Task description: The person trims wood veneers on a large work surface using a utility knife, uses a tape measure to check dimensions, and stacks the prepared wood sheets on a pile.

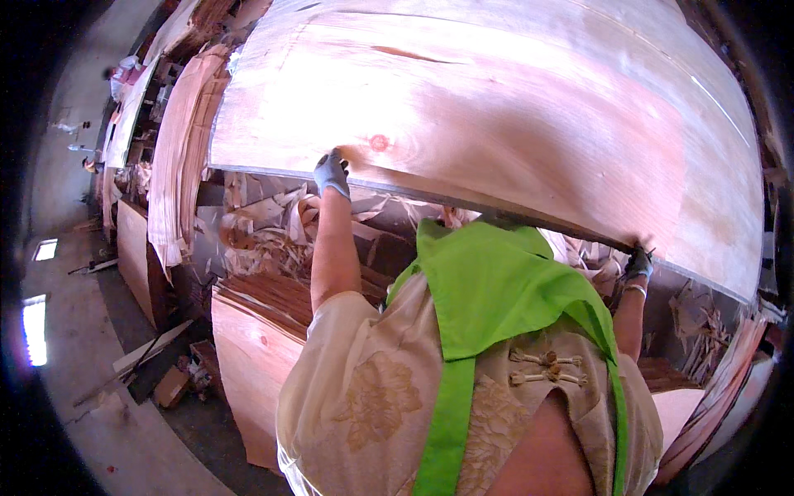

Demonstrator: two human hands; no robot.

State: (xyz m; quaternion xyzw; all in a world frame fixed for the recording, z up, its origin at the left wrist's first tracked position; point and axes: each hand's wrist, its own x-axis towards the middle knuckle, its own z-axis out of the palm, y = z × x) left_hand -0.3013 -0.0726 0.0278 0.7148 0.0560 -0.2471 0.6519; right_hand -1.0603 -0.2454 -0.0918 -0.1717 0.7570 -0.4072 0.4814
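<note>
Gloved hands raise a broad sheet of wood veneer point(513, 107) overhead, and we see both of them clamped on its near edge. Our left hand point(332, 174), in a pale grey glove, curls shut over that edge just below a small red knot in the grain; our right hand point(638, 264), in a darker glove, pinches the same edge far along toward the sheet's right end. The sheet is thin and wide, pinkish tan, with long flowing grain and one dark split near its upper middle; its edge shows as a fine dark line bowing from one hand to the other.

Below the sheet, we wear a cream patterned shirt point(372, 397) with knotted cord fasteners under a bright green apron point(488, 289) of smooth cloth. Beneath the sheet's left half stands a squared stack of veneer point(248, 347), its top layers reddish brown and its side pale. Behind that stack, still under the sheet, lies a heap of torn, curling veneer scraps point(265, 240). Left of the sheet, more thin sheets point(178, 157) droop in a limp, rippled pile. A grey concrete floor point(91, 413) runs along the left of the stack, with offcuts lying on it.
</note>
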